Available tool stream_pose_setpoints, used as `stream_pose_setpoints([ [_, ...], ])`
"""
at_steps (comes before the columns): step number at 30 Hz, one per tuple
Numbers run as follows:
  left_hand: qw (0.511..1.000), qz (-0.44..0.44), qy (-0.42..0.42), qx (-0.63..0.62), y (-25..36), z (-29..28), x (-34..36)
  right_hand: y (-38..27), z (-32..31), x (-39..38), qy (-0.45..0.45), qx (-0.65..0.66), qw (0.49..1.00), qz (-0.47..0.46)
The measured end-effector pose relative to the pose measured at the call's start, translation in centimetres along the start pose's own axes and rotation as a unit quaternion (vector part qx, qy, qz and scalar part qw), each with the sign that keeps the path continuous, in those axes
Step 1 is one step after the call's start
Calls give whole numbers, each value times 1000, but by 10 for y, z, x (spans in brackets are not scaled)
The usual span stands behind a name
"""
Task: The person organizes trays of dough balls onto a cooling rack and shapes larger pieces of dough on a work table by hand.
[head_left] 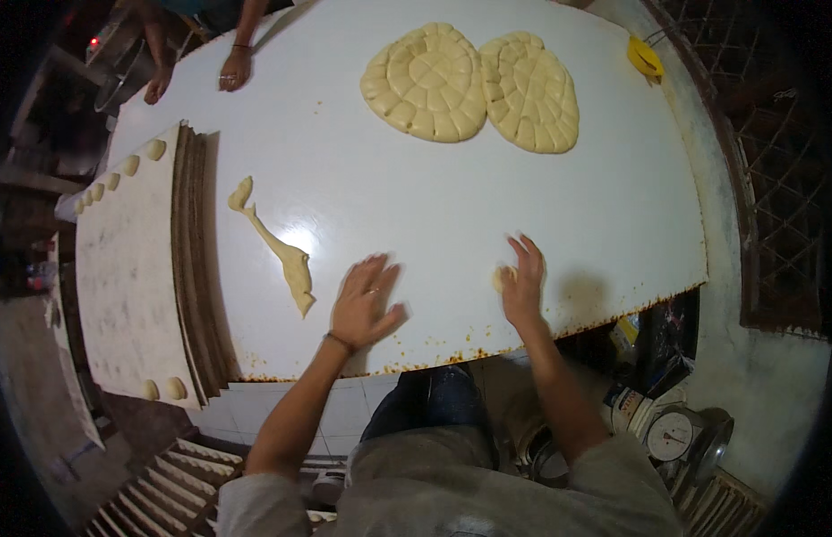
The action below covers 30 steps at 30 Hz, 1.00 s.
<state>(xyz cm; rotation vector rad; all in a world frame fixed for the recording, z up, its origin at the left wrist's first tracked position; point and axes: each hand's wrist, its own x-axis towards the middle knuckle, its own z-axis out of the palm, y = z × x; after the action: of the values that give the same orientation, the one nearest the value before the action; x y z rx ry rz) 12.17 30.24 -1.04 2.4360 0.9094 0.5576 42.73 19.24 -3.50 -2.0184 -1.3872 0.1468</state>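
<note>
My left hand (366, 306) is over the white table near its front edge, palm down with thumb and fingers apart; nothing shows in it. To its right, my right hand (524, 285) curves over a small dough ball (499, 279), which peeks out at the thumb side and is partly hidden. Left of my left hand lies a long, twisted strip of dough (277, 246), thin in the middle. Farther back, two flat rounds of dough, a left one (431, 82) and a right one (530, 91), touch side by side, each scored into many pieces.
A stack of boards (129, 259) stands at the table's left, several dough balls (155, 149) on its top board. Another person's hands (236, 69) are at the far left edge. A yellow tool (644, 59) lies far right. A dial scale (671, 435) stands below right.
</note>
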Motion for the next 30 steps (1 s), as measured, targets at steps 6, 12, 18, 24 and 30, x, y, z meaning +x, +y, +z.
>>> stream_pose_setpoints([
  [6,998,29,-58,-11,-30,38,-108,11,0,-85,-227,40,967,-111],
  [12,989,-74,118,-43,26,27,49,-37,36,7,-65,-28,994,-78],
  [18,987,-116,-37,-107,-21,-4,-76,45,-27,-75,-185,40,982,-29],
  [24,996,-46,11,-81,5,39,-13,-27,27,-38,-134,54,980,-138],
  [30,994,-45,52,-90,-47,40,-18,10,-6,-6,-78,25,996,-20],
])
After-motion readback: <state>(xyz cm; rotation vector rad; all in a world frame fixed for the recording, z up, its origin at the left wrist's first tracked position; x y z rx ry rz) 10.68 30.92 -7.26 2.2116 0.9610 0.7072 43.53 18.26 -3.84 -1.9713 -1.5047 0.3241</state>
